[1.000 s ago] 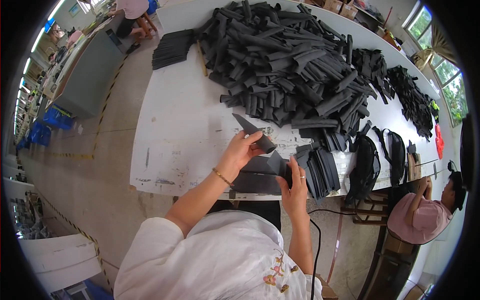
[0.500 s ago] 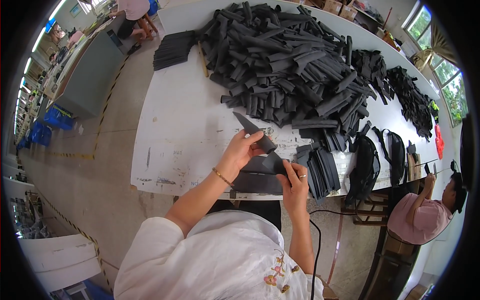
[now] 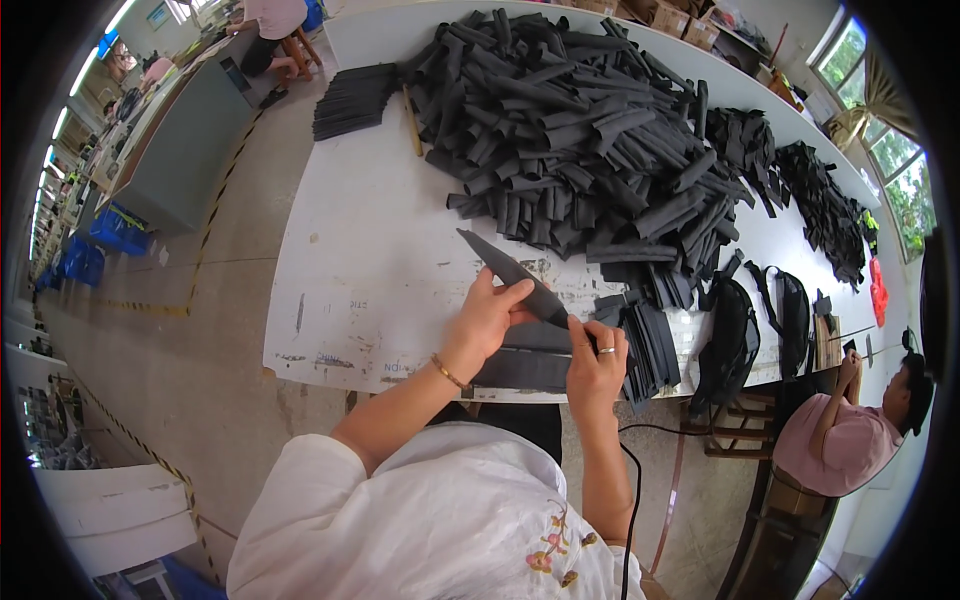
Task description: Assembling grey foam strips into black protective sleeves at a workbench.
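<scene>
In the head view, just below the middle of the frame, my left hand point(image 3: 487, 318) is closed around a long, dark grey foam strip point(image 3: 510, 272) whose pointed end slants toward the upper left. My right hand point(image 3: 596, 362), a ring on one finger, pinches the strip's lower right end, fingers narrow. Both hands hover over a flat stack of dark pieces point(image 3: 525, 366) lying at the near edge of the white table point(image 3: 370, 270). Just right of my right hand stands a bundle of upright black strips point(image 3: 650, 345). A big heap of black foam pieces point(image 3: 580, 140) fills the upper middle of the frame, and a neat stack of strips point(image 3: 350, 100) lies at the upper left. At the lower right, a person in pink point(image 3: 835, 440) sits at the table's end.
</scene>
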The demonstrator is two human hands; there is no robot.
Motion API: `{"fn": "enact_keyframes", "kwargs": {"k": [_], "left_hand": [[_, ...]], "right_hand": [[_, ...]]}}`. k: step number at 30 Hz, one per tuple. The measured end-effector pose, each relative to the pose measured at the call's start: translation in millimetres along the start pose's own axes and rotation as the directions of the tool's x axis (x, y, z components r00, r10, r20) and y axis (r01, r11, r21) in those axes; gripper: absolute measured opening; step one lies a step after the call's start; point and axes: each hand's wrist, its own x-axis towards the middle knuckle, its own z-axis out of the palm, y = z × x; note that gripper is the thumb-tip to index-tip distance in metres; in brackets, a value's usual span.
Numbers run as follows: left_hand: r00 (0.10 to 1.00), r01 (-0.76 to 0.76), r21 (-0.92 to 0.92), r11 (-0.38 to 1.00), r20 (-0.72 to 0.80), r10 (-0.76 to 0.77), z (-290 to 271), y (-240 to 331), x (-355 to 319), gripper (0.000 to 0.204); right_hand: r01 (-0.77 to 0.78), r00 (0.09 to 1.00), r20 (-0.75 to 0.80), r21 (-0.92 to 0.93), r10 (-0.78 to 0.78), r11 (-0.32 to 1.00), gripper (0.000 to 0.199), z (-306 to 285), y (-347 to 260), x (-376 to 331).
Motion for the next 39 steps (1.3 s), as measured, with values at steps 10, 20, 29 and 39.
{"fn": "enact_keyframes", "kwargs": {"k": [10, 20, 29, 39], "left_hand": [[0.981, 0.045, -0.062, 0.997, 0.193, -0.032, 12, 13, -16, 0.029], [0.980, -0.030, -0.084, 0.996, 0.194, 0.046, 11, -6, -18, 0.027], [0.983, 0.083, -0.138, 0.987, 0.176, -0.058, 14, -12, -23, 0.033], [0.963, -0.139, -0.266, 0.954, 0.187, 0.192, 25, 10, -30, 0.032]], "right_hand": [[-0.164, 0.986, 0.031, 0.307, 0.162, 0.937, 0.051, 12, -49, 1], [-0.109, 0.992, 0.087, 0.284, 0.087, 0.953, 0.040, 11, -37, 10], [-0.083, 0.992, 0.123, 0.387, 0.038, 0.918, 0.024, 15, -23, 6], [0.018, 1.000, -0.011, 0.412, -0.015, 0.911, 0.018, -2, -21, 15]]}}
